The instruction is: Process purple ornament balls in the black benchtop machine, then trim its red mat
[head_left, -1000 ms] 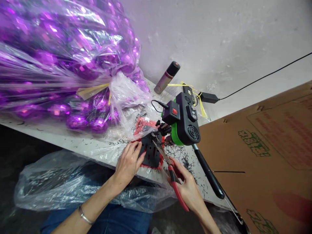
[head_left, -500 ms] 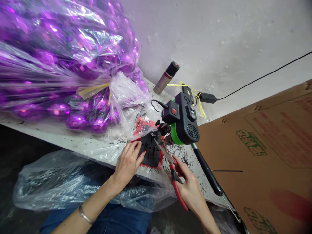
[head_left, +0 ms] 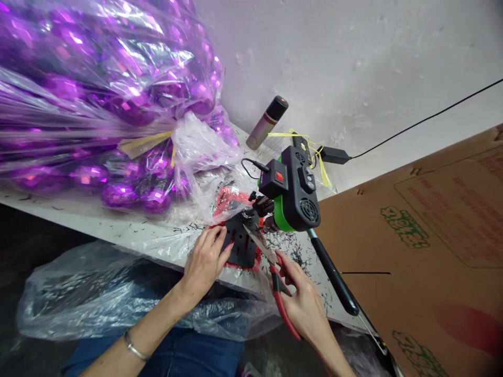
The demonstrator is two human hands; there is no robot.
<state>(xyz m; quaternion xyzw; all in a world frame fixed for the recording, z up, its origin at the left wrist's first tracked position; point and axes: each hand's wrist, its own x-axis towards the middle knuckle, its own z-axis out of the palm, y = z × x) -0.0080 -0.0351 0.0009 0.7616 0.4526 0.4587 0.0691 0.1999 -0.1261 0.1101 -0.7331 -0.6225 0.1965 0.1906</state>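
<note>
My right hand (head_left: 302,298) grips a pair of scissors (head_left: 281,301) with red and black handles. Their blades point up and left over a black slotted metal plate (head_left: 243,248), the tips near the foot of a small black and green machine (head_left: 301,191). Whether anything lies between the blades I cannot make out. Against the left side of the plate rests my left hand (head_left: 206,256), fingers stretched out and thumb apart on its surface. Beneath the plate shows a red sheet or tray (head_left: 228,196), partly under clear plastic.
Bagged shiny purple balls (head_left: 118,104) fill the left. A spray can (head_left: 267,123) and a power adapter (head_left: 334,154) stand near the wall. A cardboard box (head_left: 424,235) and a black-handled rod (head_left: 334,275) are on the right. Black clippings litter the white table (head_left: 157,235).
The scissors and my right hand have shifted slightly left, bringing the blade tips further over the plate. My left hand stays on the plate. The whole view has moved a little.
</note>
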